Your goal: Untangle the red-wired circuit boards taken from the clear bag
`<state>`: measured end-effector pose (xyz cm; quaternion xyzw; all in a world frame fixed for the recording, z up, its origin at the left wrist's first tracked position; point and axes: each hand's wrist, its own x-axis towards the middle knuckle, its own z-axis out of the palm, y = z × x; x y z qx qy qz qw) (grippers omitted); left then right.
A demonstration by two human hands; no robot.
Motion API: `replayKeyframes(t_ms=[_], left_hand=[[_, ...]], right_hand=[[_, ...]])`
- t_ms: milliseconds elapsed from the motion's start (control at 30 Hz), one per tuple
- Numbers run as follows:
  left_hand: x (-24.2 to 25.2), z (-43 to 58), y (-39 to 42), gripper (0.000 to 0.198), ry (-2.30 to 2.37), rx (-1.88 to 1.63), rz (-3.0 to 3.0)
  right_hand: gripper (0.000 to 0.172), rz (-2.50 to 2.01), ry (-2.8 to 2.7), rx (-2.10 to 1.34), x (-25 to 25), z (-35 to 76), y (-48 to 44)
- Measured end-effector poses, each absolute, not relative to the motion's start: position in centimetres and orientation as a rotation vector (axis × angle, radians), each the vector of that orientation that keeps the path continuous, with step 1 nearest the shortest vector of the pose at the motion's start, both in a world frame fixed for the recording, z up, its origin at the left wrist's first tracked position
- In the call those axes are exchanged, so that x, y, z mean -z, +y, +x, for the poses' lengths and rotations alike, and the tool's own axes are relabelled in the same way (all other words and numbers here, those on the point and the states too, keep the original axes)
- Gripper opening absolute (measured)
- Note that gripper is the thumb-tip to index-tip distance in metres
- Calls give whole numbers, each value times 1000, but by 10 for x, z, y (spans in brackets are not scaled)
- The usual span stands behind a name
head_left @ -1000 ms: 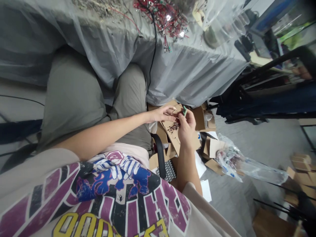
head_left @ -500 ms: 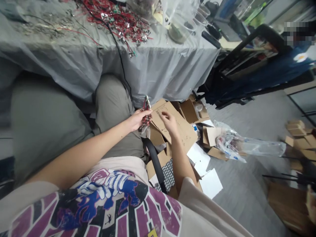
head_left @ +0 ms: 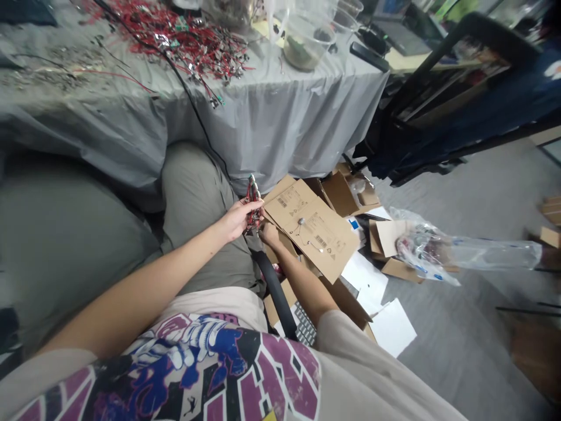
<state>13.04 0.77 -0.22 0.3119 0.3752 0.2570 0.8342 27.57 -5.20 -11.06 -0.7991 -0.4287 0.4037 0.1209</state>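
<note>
"So, what does the left hand [head_left: 234, 222] have?"
"I see it pinching the red-wired bundle [head_left: 252, 194], whose long axis runs toward the draped surface [head_left: 263, 88]."
"And the right hand [head_left: 269, 234]?"
"Fingers curled, just beside the bundle's near end; I can't tell whether they grip anything. Farther right lies flat cardboard [head_left: 339, 231]."

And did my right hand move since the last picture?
Yes. Judged against the flat cardboard, your right hand moved left in the view, from over it to its left edge.
</note>
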Motion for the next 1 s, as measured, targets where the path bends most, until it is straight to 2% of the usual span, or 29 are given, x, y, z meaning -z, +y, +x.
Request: replayKeyframes(t_ms=[267, 400, 467, 567, 767, 900, 1000], left_hand=[[-3, 122, 11, 13, 832, -588, 647], [-5, 121, 13, 20, 815, -591, 660], [-4, 121, 14, 28, 807, -605, 670], [-5, 118, 10, 39, 801, -614, 698], [-24, 98, -11, 34, 798, -494, 851], [-36, 74, -16, 26, 784, -366, 936], [-37, 62, -13, 23, 763, -302, 945]], right_hand=[[15, -2107, -1052, -709, 4, 400, -82], [16, -2018, -817, -476, -13, 449, -94], [14, -2028, -723, -470, 0, 456, -93], [24, -2101, -637, -584, 34, 451, -96], [44, -2284, -689, -1072, 85, 408, -146], [32, -2210, -835, -1482, 128, 353, -149], [29, -2254, -854, -1621, 171, 313, -126]])
